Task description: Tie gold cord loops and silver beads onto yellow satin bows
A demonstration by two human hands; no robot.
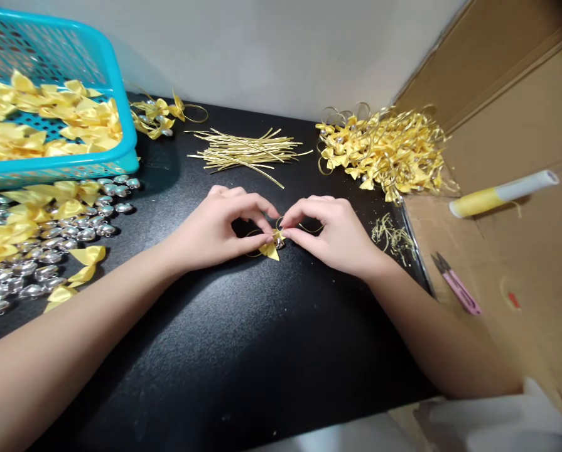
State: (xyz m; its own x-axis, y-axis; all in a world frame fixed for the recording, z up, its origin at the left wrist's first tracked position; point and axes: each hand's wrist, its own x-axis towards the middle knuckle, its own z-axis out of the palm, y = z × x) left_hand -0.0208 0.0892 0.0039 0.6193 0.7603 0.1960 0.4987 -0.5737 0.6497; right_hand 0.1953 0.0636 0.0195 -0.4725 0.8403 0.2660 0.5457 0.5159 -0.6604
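Note:
At the middle of the black table, my left hand (228, 223) pinches a small yellow ribbon bow (270, 251) between thumb and fingertip. My right hand (328, 229) meets it from the other side, its thumb and forefinger closed on a thin gold cord (311, 230) at the bow. The cord loops out on both sides of the bow. A bit of silver shows at the bow's right edge, mostly hidden by the fingers. Behind my hands lies a pile of cut gold cords (250, 150).
A turquoise basket (115, 94) of yellow bows stands at the left. Silver beads (87, 233) lie before it. Finished-looking bows with cord loops (379, 150) are heaped at back right. Cord clippings (394, 237), pink snips (457, 285) and a yellow-and-white tube (502, 193) lie at the right.

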